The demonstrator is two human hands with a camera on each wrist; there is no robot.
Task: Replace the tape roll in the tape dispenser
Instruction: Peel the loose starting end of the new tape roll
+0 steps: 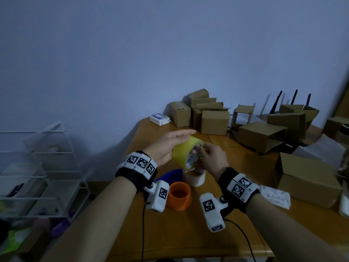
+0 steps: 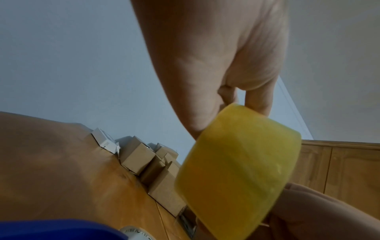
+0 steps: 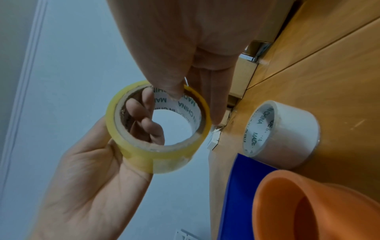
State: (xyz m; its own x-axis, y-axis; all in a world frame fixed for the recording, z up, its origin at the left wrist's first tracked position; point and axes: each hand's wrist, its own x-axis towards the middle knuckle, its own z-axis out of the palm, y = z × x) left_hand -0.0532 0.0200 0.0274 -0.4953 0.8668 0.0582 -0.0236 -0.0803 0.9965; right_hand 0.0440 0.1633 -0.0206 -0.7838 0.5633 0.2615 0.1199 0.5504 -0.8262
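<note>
Both hands, left hand (image 1: 166, 146) and right hand (image 1: 211, 157), grip yellow tape roll (image 1: 186, 153) aloft; orange core (image 1: 179, 195) bare, loading pending.

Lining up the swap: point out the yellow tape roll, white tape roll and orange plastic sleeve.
yellow tape roll (image 3: 144, 160): right wrist view, outer band.
white tape roll (image 3: 296, 134): right wrist view, outer side.
orange plastic sleeve (image 1: 176, 202): head view, outer wall.

A plain room used as a small packing or home-office corner: a wooden table (image 1: 188, 233) against a bare pale-blue wall (image 1: 132, 63) carries many small brown cardboard boxes (image 1: 214, 121), a black router with 3 antennas (image 1: 293, 97), and a white wire shelf rack (image 1: 47, 167) stands beside it.
</note>
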